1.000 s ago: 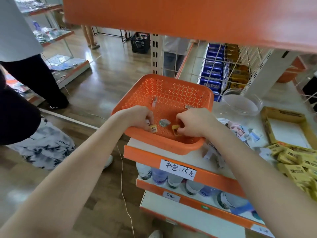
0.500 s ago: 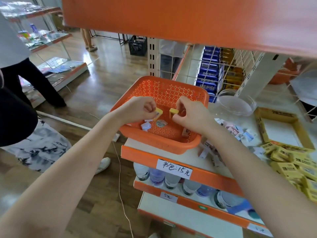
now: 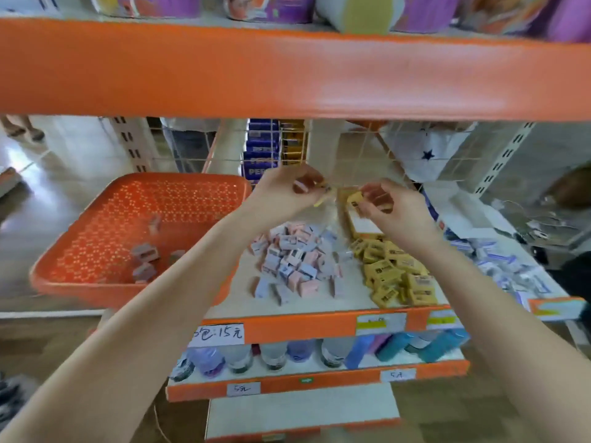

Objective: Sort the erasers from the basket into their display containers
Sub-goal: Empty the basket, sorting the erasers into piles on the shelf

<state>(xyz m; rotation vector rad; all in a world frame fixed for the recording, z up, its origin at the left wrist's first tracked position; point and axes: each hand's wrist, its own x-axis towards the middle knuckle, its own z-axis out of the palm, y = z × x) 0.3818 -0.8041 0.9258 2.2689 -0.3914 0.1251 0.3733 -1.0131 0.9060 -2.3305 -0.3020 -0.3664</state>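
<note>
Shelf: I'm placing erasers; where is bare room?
Bare shelf runs along the front edge, before the pastel eraser pile and left of the yellow eraser pile. The far half of the orange basket is mostly bare. Packets crowd the right end.

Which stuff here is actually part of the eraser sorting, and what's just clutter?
Job: orange basket, erasers left in it, left hand pinching a yellow piece, right hand pinching a yellow eraser, pink-blue pile, yellow pile, yellow box.
Lying about: bottles below, price label, blue cartons behind, packets at right.
</note>
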